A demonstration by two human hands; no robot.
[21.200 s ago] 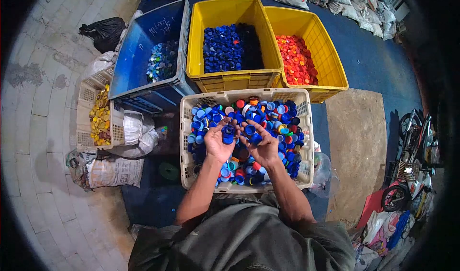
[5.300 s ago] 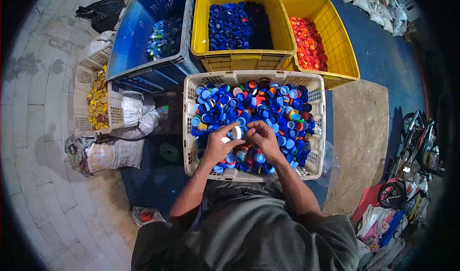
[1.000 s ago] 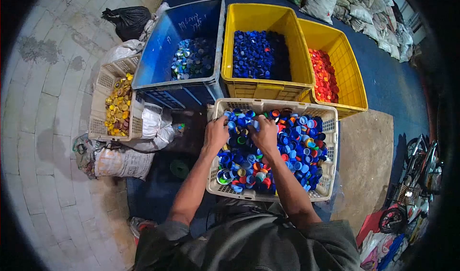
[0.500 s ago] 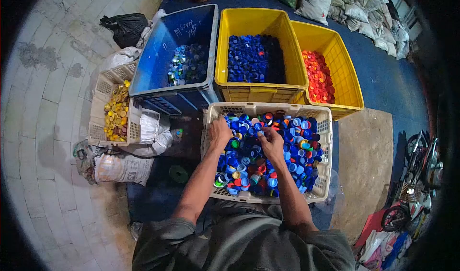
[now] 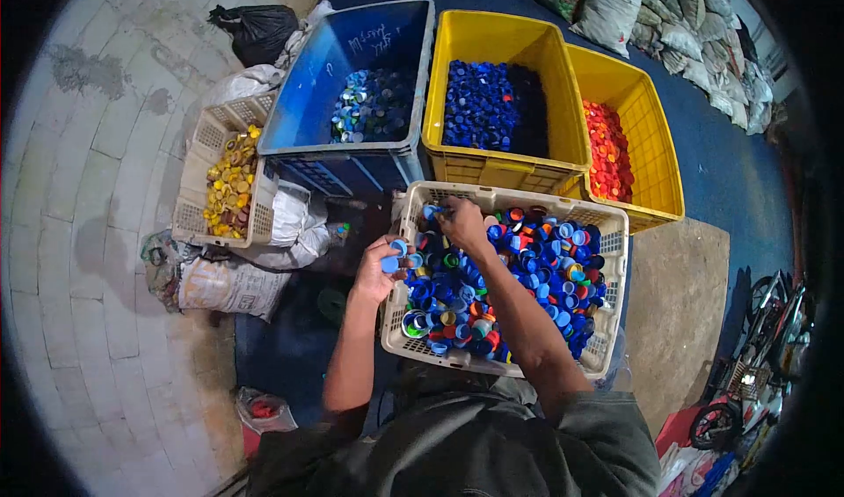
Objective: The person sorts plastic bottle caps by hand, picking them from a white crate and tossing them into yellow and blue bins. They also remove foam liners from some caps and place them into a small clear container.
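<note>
Light blue bottle caps (image 5: 390, 264) sit in my left hand (image 5: 374, 271), whose fingers curl around them just outside the crate's left rim. My right hand (image 5: 462, 226) reaches into the crate's far left corner. Its fingers are pinched together at a light blue bottle cap (image 5: 431, 211), and the fingertips are partly hidden. Under both hands is a cream plastic crate (image 5: 519, 193) with perforated walls, full of loose bottle caps (image 5: 545, 299), mostly blue with some red, green, white and yellow ones.
Behind the crate stand a blue bin (image 5: 290, 110) of light blue and pale caps, a yellow bin (image 5: 576, 101) of dark blue caps, and another yellow bin (image 5: 655, 127) of red caps. A smaller crate (image 5: 189, 193) of yellow caps is at left, near a stuffed sack (image 5: 233, 286).
My left hand has moved out of the crate to its left side and now shows light blue caps. My right hand has shifted to the far left corner. The view has turned slightly.
</note>
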